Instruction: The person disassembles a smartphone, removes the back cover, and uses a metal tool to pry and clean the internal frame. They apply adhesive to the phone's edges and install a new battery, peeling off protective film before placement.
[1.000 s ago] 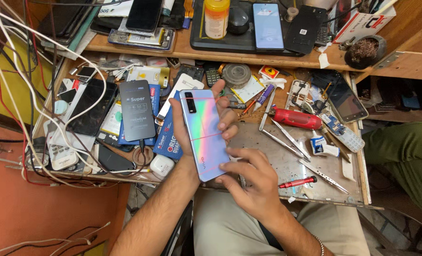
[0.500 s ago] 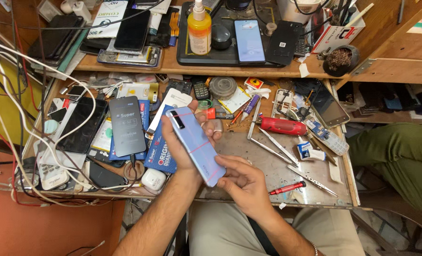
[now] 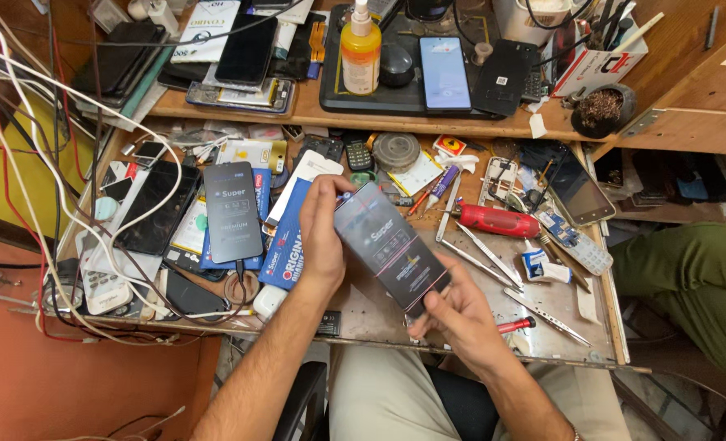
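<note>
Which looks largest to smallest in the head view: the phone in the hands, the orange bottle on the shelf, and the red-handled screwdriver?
1. Phone, held by left hand and right hand; nearer the camera, so partly flattered.
2 and 3. Orange bottle and red-handled screwdriver look alike; no ranking.

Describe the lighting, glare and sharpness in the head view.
Head view: even overhead light, soft shadows; pale glare streaks the dark glossy phone held between left hand and right hand; bench centre sharp, wide-angle bending at the edges.
</note>
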